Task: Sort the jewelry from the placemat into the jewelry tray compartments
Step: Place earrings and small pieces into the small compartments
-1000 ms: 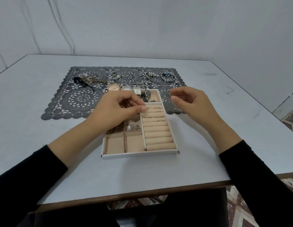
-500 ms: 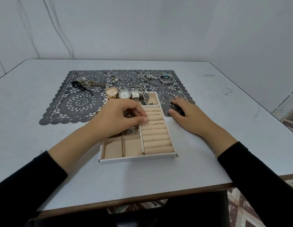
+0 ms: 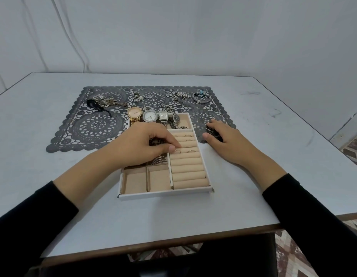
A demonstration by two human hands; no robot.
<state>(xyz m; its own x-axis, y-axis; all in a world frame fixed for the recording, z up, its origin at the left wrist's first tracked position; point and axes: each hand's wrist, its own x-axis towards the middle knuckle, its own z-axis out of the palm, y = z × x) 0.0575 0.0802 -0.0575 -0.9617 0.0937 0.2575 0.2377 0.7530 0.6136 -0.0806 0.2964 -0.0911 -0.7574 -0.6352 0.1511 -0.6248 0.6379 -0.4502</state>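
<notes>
Over the tray [image 3: 165,193], left hand [image 3: 145,145] pinches a ring [image 3: 178,151]; right hand [image 3: 223,140] covers a dark piece [image 3: 212,131], grip unclear.

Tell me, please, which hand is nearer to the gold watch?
Left. The left hand, pinching a ring, is in front of the gold watch, over the tray; the right hand rests farther right on the placemat.

The placemat [image 3: 89,126] lies on the far half of the table [image 3: 53,176]. The tray [image 3: 165,193] sits in front of it, with its far end overlapping the placemat's near edge. Watches [image 3: 149,116] line the tray's far end, and ring rolls [image 3: 188,168] fill its right side. Loose jewelry [image 3: 201,97] is strewn along the placemat's far edge. The left hand [image 3: 141,148] lies over the tray's middle. The right hand [image 3: 221,138] lies just right of the tray, on the placemat's near corner.
</notes>
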